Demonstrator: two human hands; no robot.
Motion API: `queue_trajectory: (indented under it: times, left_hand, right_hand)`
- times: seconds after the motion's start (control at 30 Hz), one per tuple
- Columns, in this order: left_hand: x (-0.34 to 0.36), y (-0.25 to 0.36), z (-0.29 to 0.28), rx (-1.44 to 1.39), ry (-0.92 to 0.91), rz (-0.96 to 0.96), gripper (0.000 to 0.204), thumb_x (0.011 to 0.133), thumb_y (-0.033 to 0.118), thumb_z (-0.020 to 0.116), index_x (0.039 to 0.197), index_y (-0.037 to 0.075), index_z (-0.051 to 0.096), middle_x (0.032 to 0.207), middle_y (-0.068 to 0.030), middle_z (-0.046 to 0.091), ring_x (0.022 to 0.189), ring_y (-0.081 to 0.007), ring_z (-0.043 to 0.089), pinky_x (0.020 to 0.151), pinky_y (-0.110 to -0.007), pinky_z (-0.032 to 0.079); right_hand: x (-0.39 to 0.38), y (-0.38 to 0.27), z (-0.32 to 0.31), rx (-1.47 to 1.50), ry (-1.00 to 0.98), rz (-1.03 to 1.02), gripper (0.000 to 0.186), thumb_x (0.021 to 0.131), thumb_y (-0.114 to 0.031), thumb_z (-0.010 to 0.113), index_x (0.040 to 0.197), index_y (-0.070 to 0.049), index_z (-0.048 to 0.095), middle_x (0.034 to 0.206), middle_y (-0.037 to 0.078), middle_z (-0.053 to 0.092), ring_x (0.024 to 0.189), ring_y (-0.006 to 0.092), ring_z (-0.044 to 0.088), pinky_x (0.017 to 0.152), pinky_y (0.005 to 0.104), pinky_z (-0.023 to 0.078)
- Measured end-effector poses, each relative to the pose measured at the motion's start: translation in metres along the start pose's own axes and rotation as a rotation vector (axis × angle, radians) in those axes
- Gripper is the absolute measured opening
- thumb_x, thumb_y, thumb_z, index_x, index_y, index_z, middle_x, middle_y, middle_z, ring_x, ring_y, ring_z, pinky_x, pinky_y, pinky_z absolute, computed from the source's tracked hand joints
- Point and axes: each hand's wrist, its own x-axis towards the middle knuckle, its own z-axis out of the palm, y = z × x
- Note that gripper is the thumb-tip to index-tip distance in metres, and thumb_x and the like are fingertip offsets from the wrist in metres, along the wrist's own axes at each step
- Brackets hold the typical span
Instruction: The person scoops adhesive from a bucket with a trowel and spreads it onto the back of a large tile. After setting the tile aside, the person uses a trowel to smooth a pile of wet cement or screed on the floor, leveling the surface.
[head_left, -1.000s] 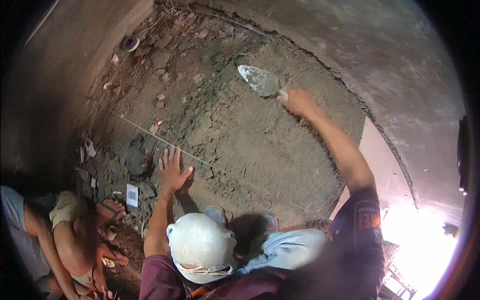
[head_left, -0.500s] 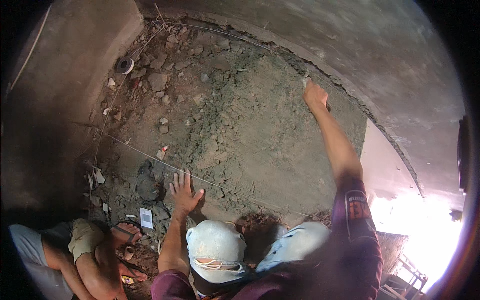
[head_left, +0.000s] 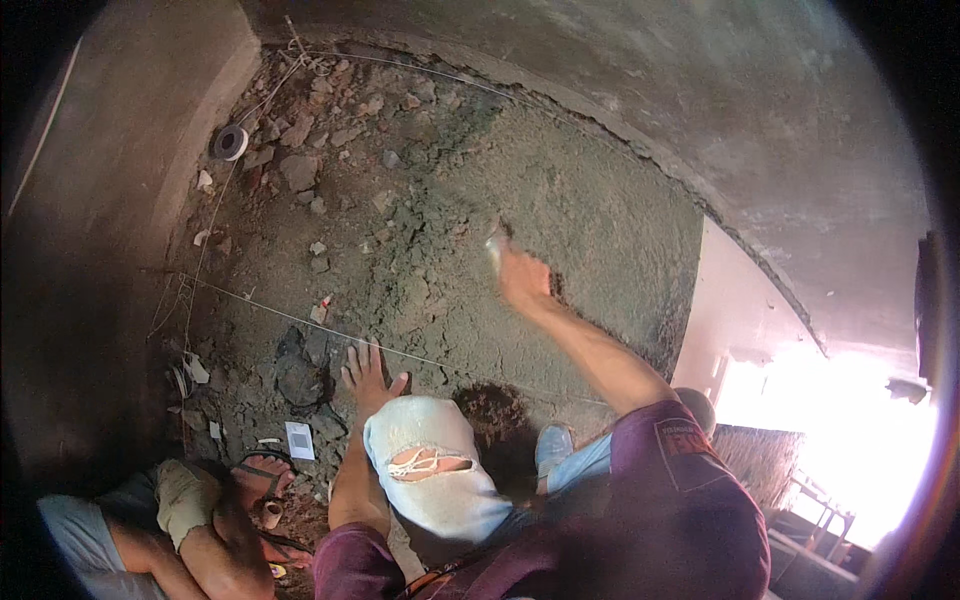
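Observation:
My right hand [head_left: 525, 278] is closed around a small pale tool that looks like a trowel [head_left: 496, 240]; most of it is hidden by my fingers. It is over the bed of wet grey mortar [head_left: 590, 200], whose right part is smooth and left part lumpy. My left hand [head_left: 370, 382] rests on the ground at the mortar's near left edge, fingers spread and holding nothing. A taut white string [head_left: 300, 318] runs across just by its fingertips.
Rubble and stones [head_left: 300, 170] cover the far left ground, with a roll of tape [head_left: 230, 143] by the wall. At lower left another person's bent leg [head_left: 215, 540] and sandalled foot [head_left: 262, 478] are close, beside a white card [head_left: 299, 440]. A pale tile [head_left: 735, 290] adjoins the mortar's right edge.
My right hand has drawn back from the far wall edge, moving left and nearer over the mortar with its tool. My left hand stays in place. The view has shifted slightly.

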Motion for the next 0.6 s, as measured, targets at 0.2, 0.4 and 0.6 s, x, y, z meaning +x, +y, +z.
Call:
queue_trajectory:
  times: [0.2,0.4,0.6]
  left_hand:
    - [-0.004,0.006,-0.001,0.007,0.044,-0.019,0.101,0.083,0.069,0.056,0.158,0.015,0.018,0.164,-0.0133,0.015,0.152,-0.0358,0.003,0.118,-0.059,0.001]
    - [-0.003,0.0,0.004,0.048,0.094,-0.006,0.097,0.083,0.064,0.058,0.157,0.014,0.021,0.163,-0.0129,0.017,0.151,-0.0364,0.007,0.118,-0.059,0.003]
    - [-0.002,0.003,0.009,0.054,0.142,0.016,0.096,0.082,0.058,0.063,0.157,0.013,0.022,0.164,-0.0142,0.016,0.151,-0.0364,0.008,0.118,-0.059,0.003]
  right_hand:
    - [0.125,0.068,-0.061,-0.012,0.166,0.304,0.038,0.096,-0.021,0.048,0.131,-0.007,0.053,0.111,0.022,0.067,0.099,0.0398,0.068,0.084,0.0507,0.054]
    - [0.136,0.092,-0.034,-0.199,0.087,0.184,0.035,0.099,-0.017,0.045,0.131,-0.011,0.058,0.117,0.018,0.067,0.102,0.0347,0.069,0.082,0.0484,0.056]
    - [-0.008,0.033,0.016,-0.327,-0.082,-0.081,0.053,0.092,-0.01,0.049,0.144,-0.011,0.043,0.121,0.021,0.062,0.1,0.0362,0.069,0.08,0.052,0.055]
